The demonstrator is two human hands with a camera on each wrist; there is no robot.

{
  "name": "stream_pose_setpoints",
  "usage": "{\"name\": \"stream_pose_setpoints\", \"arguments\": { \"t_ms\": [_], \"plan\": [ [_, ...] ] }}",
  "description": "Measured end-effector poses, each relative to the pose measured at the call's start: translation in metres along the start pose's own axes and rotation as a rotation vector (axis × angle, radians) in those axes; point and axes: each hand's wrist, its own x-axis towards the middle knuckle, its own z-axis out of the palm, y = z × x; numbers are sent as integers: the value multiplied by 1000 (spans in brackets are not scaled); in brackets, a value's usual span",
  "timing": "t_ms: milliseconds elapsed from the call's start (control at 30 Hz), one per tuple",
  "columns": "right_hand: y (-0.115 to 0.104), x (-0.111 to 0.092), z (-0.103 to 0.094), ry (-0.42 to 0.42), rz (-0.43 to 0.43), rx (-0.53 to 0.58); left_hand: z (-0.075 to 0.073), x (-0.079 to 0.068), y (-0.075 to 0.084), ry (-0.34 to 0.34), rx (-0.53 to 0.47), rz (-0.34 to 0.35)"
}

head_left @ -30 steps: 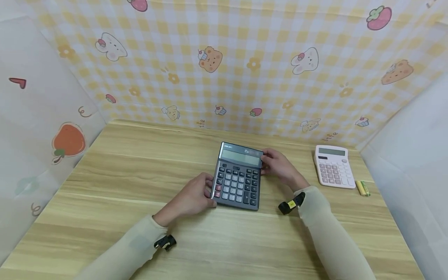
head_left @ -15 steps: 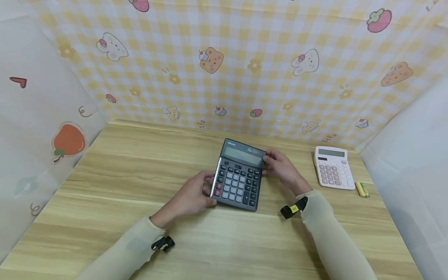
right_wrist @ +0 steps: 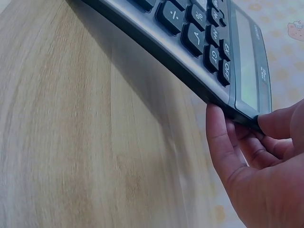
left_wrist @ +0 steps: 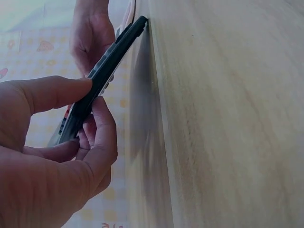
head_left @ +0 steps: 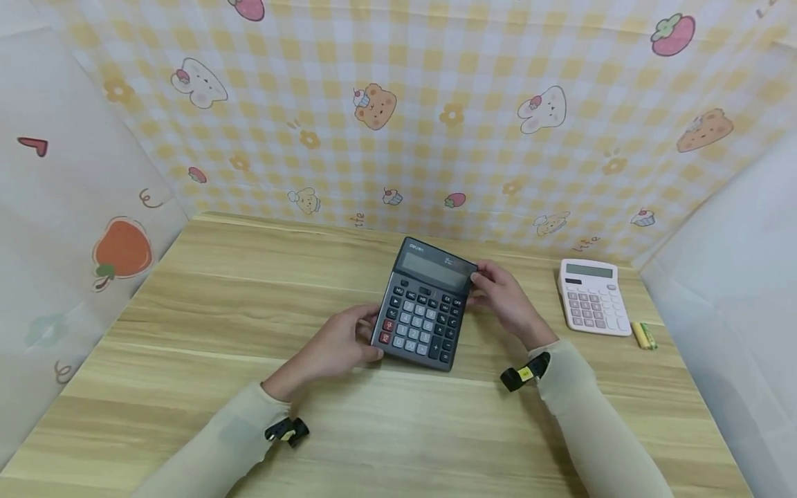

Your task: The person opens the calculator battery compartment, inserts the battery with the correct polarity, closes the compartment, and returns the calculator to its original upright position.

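A dark grey desk calculator [head_left: 429,277], screen end away from me, is tilted with its far end raised over the table. My left hand [head_left: 339,346] pinches its lower left edge; in the left wrist view the thumb [left_wrist: 61,91] lies on the key side and the fingers [left_wrist: 105,126] curl beneath. At the upper right corner my right hand [head_left: 504,301] grips the case beside the screen. The right wrist view shows that thumb [right_wrist: 280,122] at the corner and fingers [right_wrist: 221,137] under the edge. The calculator's underside is mostly hidden.
On the right side of the wooden table [head_left: 205,290] lies a pale pink calculator [head_left: 594,297]. Next to its lower right corner are yellow-green batteries [head_left: 644,336]. A checked cloth [head_left: 448,124] with cartoon prints hangs behind the table, and white sheets flank it.
The dark calculator's far end has risen and swung slightly right, so it tilts more. My right hand has shifted slightly right with it; both hands keep their grip.
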Motion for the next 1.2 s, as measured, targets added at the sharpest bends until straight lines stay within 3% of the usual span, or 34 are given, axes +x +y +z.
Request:
{"name": "stream_pose_setpoints", "arguments": {
  "t_ms": [533,833,1200],
  "plan": [
    [-11,-6,0,29,-46,56,-3,0,6,32,6,79],
    [-15,-9,2,40,-76,105,-5,-4,11,61,3,63],
    [-16,-9,3,59,-112,163,-7,-8,14,69,-2,103]
  ]
}}
